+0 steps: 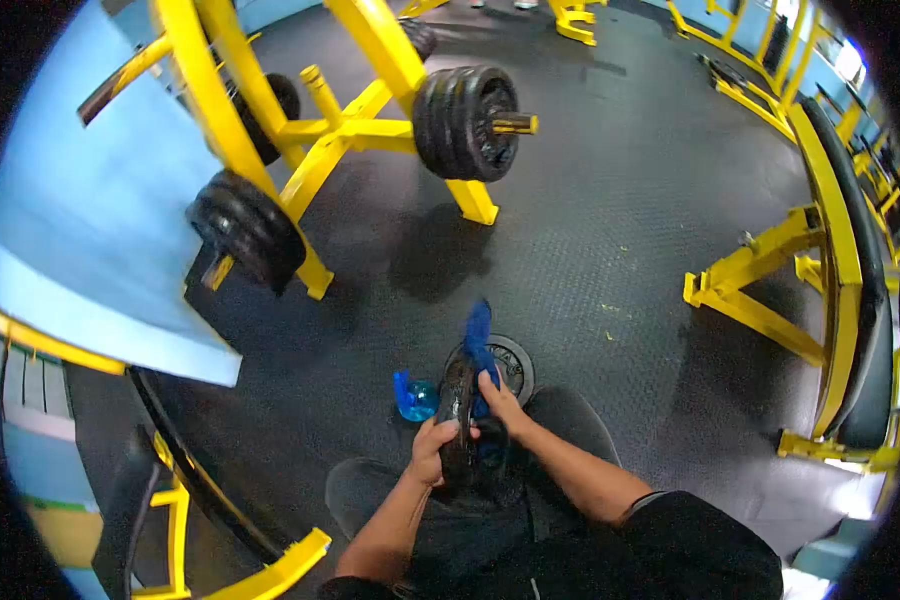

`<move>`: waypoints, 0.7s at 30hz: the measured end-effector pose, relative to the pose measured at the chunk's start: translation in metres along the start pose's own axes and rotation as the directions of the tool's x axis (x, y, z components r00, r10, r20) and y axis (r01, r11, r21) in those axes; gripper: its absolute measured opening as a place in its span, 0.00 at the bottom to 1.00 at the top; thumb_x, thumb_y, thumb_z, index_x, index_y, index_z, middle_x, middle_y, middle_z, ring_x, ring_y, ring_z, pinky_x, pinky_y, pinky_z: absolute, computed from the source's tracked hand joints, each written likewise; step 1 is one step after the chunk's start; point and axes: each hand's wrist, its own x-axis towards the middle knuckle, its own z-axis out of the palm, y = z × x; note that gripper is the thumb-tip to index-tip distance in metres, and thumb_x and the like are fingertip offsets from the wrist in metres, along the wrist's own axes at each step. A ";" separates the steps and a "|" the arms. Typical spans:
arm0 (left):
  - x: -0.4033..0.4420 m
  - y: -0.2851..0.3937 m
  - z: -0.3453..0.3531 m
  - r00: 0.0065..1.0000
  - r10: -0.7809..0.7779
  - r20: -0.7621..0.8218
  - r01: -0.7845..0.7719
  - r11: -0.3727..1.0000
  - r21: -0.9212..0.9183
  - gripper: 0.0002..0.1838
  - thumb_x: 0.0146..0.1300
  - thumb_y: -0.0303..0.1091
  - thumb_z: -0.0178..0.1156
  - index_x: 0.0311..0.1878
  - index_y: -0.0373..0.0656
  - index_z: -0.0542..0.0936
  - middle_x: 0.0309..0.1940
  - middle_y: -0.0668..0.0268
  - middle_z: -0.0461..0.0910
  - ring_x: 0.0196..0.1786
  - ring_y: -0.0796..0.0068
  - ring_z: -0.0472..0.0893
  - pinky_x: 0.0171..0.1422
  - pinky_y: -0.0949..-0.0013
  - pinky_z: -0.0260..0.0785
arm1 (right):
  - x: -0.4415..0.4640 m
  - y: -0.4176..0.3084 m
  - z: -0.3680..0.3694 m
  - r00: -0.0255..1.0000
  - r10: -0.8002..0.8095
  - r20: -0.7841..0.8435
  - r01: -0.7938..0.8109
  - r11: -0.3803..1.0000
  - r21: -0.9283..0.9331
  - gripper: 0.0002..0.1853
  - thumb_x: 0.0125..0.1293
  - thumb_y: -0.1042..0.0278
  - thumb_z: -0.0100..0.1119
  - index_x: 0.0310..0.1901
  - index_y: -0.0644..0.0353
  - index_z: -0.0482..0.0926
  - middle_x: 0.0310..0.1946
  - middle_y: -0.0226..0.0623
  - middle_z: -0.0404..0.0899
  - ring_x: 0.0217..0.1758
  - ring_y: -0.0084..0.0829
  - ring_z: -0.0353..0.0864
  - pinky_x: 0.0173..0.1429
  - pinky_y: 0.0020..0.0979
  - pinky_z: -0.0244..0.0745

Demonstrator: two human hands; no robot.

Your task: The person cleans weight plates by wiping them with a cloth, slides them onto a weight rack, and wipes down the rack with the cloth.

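A black weight plate [457, 405] stands on edge between my legs, its narrow side facing up at me. My left hand [433, 452] grips its near left side, thumb over the edge. In my right hand [502, 402] is a blue cloth [478, 335], pressed against the plate's right face; part of it sticks up beyond my fingers. Behind them another weight plate [519, 365] lies flat on the floor, partly hidden by the cloth and hand. A blue spray bottle [419, 402] is just left of the held plate.
A yellow plate rack [315, 180] loaded with black plates [467, 122] stands ahead on the left. At right is a yellow-framed bench [838, 290]. Another yellow-framed machine [177, 540] is close on my left. Black textured matting [590, 260] covers the floor.
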 end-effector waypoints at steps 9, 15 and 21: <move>0.014 -0.013 -0.001 0.929 0.143 -0.341 -0.093 0.983 0.159 0.19 0.62 0.48 0.59 0.38 0.38 0.78 0.28 0.66 0.78 0.33 0.77 0.77 0.39 0.73 0.70 | -0.103 0.013 0.072 0.908 0.392 -0.148 -0.298 0.852 0.430 0.26 0.71 0.45 0.47 0.52 0.64 0.75 0.42 0.36 0.79 0.43 0.31 0.78 0.50 0.34 0.73; 0.022 -0.019 -0.010 0.956 0.075 -0.284 -0.008 0.973 0.231 0.24 0.69 0.50 0.48 0.49 0.38 0.80 0.44 0.65 0.80 0.47 0.74 0.77 0.56 0.69 0.67 | -0.112 -0.051 0.060 0.964 -0.229 -0.133 0.123 0.834 -0.539 0.19 0.68 0.55 0.56 0.48 0.65 0.77 0.43 0.39 0.78 0.45 0.33 0.77 0.52 0.37 0.71; 0.023 -0.040 -0.019 0.984 0.017 -0.178 -0.025 0.999 -0.044 0.22 0.72 0.46 0.43 0.64 0.46 0.68 0.60 0.61 0.70 0.61 0.66 0.72 0.66 0.58 0.65 | -0.103 -0.065 0.052 0.543 -0.457 0.704 0.675 -0.260 -0.690 0.23 0.59 0.52 0.61 0.49 0.60 0.76 0.54 0.48 0.73 0.58 0.54 0.69 0.60 0.46 0.66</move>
